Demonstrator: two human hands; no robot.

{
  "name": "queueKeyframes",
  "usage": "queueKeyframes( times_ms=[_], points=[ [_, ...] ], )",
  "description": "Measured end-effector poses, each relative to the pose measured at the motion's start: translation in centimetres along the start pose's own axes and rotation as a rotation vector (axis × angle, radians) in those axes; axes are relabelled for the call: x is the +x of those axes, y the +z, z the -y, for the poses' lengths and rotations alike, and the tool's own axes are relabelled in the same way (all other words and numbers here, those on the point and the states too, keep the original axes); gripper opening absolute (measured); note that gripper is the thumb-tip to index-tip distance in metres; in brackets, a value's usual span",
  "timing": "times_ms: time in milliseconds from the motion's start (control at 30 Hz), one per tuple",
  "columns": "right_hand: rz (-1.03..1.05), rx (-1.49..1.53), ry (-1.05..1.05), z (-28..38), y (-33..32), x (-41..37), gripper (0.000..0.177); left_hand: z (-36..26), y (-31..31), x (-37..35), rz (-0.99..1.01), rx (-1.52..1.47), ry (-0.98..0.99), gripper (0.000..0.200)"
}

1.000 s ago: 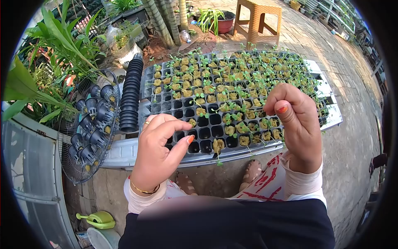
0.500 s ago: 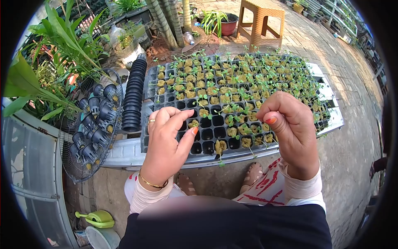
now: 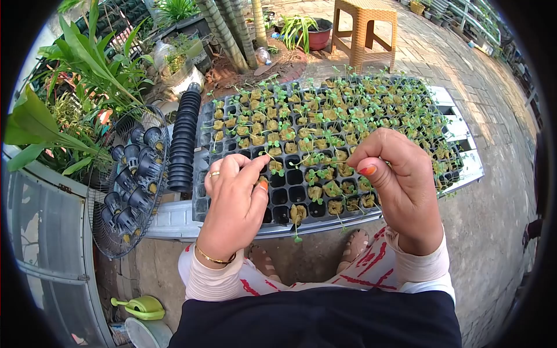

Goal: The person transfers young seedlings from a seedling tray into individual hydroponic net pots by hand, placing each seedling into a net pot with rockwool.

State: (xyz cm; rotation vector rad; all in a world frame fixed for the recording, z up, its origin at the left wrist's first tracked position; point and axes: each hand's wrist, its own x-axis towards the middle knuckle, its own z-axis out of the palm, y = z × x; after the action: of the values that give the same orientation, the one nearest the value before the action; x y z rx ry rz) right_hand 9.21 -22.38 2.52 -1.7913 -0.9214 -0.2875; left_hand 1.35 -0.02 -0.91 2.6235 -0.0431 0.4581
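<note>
A black seedling tray [image 3: 296, 194] lies in front of me, many of its cells filled with brownish plugs bearing small green seedlings [image 3: 371, 107]. My left hand [image 3: 233, 200] hovers over its near left part, index finger stretched out and thumb apart from it, close to a plug [image 3: 277, 167]. Several cells around those fingertips hold no plug. Above the near right part is my right hand [image 3: 403, 188], fingers curled and thumb against the index finger. Anything in that pinch is too small to make out. One plug [image 3: 298, 213] with a drooping seedling sits at the near edge.
Left of the tray lies a long stack of black net cups [image 3: 184, 139]. Beside it, a wire basket [image 3: 96, 232] holds several black net cups [image 3: 139, 198] with plugs. A pale metal stand [image 3: 174, 220] supports the tray. A wicker-look stool [image 3: 366, 16] stands behind; a green watering can [image 3: 146, 307] is lower left.
My left hand's thumb and index finger have come down closer to the tray, shifting slightly left. My right hand keeps its pinch, shifted slightly left. The view has tilted a little.
</note>
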Motion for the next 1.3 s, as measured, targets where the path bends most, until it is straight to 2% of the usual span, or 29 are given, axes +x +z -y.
queueKeyframes(
  times_ms=[300,500,700,833,933,1067,1300],
  points=[
    [-0.013,-0.02,0.012,0.1,-0.3,-0.3,0.007,0.0,0.0,0.0,0.051,-0.064,0.021,0.036],
    [0.023,-0.027,-0.001,0.5,-0.5,-0.5,0.008,0.1,-0.4,-0.4,0.007,-0.103,0.033,0.036],
    [0.037,0.075,0.022,1.3,-0.8,-1.1,0.014,-1.0,-1.2,-1.2,-0.09,0.005,0.045,0.03],
    [0.047,0.102,0.043,1.9,-1.0,-1.5,0.017,-1.7,-2.5,-1.9,-0.058,-0.017,0.142,0.033],
    [0.087,0.085,0.021,2.0,-0.9,-1.6,0.017,-2.2,-2.9,-2.1,0.083,-0.013,0.235,0.046],
    [0.146,0.022,-0.026,2.1,-0.6,-1.7,0.014,-2.3,-2.5,-2.1,0.151,0.037,0.238,0.049],
    [0.291,-0.066,-0.06,1.8,1.0,-2.0,0.01,-2.7,-1.3,-1.8,0.139,0.057,0.227,0.048]
  ],
)
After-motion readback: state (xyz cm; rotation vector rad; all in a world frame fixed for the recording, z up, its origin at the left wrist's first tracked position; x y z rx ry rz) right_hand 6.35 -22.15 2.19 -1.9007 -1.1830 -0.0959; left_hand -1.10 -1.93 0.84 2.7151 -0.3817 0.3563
